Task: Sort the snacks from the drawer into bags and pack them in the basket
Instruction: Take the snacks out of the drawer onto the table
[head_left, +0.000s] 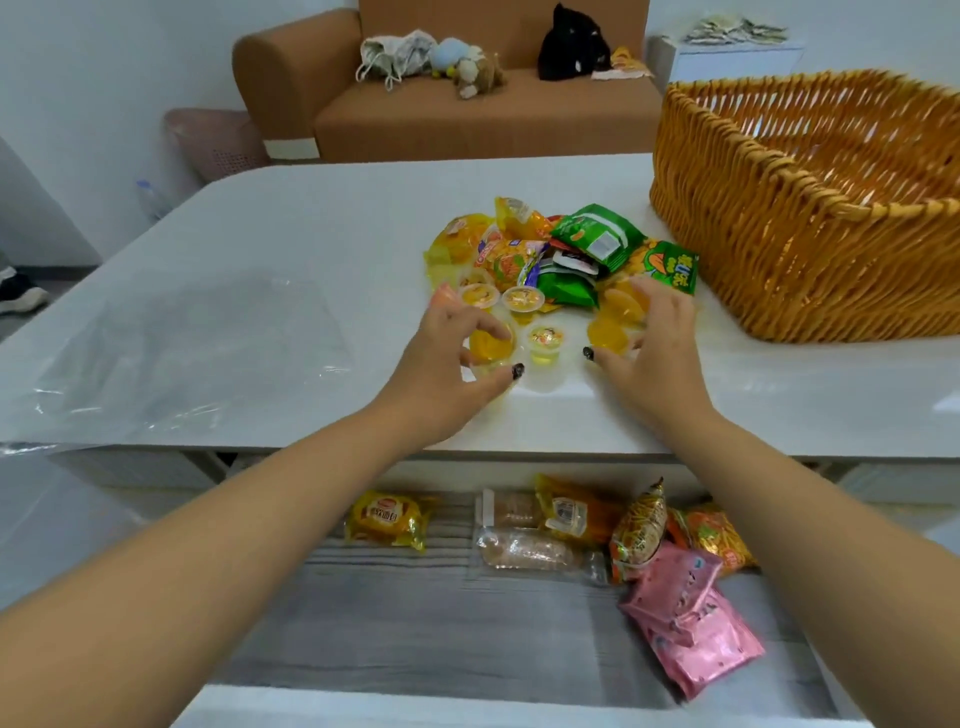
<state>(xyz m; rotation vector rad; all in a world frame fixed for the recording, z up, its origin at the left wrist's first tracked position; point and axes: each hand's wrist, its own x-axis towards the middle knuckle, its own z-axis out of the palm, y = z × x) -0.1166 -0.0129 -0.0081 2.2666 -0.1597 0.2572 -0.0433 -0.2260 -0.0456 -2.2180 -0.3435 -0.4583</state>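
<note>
A pile of snacks (563, 249) lies mid-table: green packets, orange and yellow packs, and several small jelly cups in front. My left hand (447, 364) curls its fingers and thumb round a yellow jelly cup (491, 344). My right hand (657, 345) curls over another yellow jelly cup (607, 332) at the right of the pile, thumb stretched left. A small cup (545, 340) stands between the hands. Clear plastic bags (187, 353) lie flat on the table's left. The wicker basket (769, 218) stands at the right. Below the table edge, the open drawer (415, 623) holds more snacks.
In the drawer lie a yellow pack (388, 519), clear bread packs (524, 548), orange packs (640, 530) and pink packs (688, 626). Behind the white table (322, 218) is a brown sofa (457, 119) with soft toys and a black bag. A pink bin (213, 140) stands at the left.
</note>
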